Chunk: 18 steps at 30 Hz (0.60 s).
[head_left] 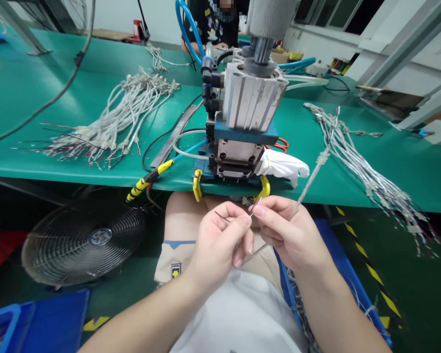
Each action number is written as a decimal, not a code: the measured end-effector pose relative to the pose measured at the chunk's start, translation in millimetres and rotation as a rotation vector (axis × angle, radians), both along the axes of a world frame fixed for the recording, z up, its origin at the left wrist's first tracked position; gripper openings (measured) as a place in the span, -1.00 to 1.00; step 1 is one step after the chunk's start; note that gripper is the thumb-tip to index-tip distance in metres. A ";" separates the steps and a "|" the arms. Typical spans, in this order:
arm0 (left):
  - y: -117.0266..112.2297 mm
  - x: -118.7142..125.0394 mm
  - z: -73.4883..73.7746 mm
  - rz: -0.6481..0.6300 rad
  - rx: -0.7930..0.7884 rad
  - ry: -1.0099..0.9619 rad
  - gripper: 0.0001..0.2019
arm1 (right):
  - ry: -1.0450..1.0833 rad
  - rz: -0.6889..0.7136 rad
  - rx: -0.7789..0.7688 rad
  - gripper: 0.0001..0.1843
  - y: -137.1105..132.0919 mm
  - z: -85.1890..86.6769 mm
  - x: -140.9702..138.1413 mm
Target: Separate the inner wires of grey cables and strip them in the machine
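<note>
Just in front of the table edge, my left hand [226,235] and my right hand [284,223] nearly meet over my lap. Both are closed in a pinch on the thin stripped wires at the end of one cable [309,182]. A dark wire sticks out past my left fingers, and short red and pale ends show between the fingertips. The pale grey cable runs up from behind my right hand to a clear, lumpy connector. Beyond my hands stands a pneumatic press [248,108] with yellow hooks at its base.
A bundle of white cables [121,113] lies on the green table at left, another bundle [360,162] at right. A yellow-and-black air gun [150,180] hangs over the edge. Below are a floor fan [99,238] and blue bins [55,318]. Another person [215,24] sits opposite.
</note>
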<state>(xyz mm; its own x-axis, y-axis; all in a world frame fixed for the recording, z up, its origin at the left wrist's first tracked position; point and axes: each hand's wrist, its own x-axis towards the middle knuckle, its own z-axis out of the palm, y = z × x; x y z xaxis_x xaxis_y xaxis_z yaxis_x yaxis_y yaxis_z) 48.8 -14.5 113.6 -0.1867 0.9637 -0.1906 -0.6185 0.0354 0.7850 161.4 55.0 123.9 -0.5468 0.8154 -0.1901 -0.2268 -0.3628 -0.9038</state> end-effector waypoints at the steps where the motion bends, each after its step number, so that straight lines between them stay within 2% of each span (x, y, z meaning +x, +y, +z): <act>1: 0.2 0.4 0.3 -0.001 0.003 0.000 -0.83 | 0.006 -0.003 0.000 -0.85 -0.2 -0.2 -0.6; 3: 0.7 2.1 1.6 0.015 -0.009 0.030 -0.83 | -0.003 -0.024 0.031 -0.85 0.1 -1.1 -1.1; 6: 1.6 4.8 4.5 0.062 -0.073 0.137 -0.82 | -0.089 -0.099 0.181 -0.85 2.3 -2.5 0.1; 9: 2.0 4.7 5.9 0.077 -0.114 0.211 -0.79 | -0.169 -0.104 0.291 -0.87 5.8 -2.3 2.4; 13: 2.6 1.4 5.5 0.077 -0.109 0.221 -0.80 | -0.160 -0.069 0.245 -0.89 7.9 -2.4 3.5; 18: 3.5 2.4 6.1 0.070 -0.107 0.227 -0.82 | -0.129 -0.125 0.186 -0.86 4.8 -2.3 -1.1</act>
<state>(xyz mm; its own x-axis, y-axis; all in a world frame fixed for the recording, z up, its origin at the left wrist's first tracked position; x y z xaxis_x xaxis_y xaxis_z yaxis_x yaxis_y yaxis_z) 51.1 -11.0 119.6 -0.3019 0.9237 -0.2359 -0.4306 0.0886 0.8982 160.3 59.8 121.5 -0.4203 0.9027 -0.0924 -0.1377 -0.1641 -0.9768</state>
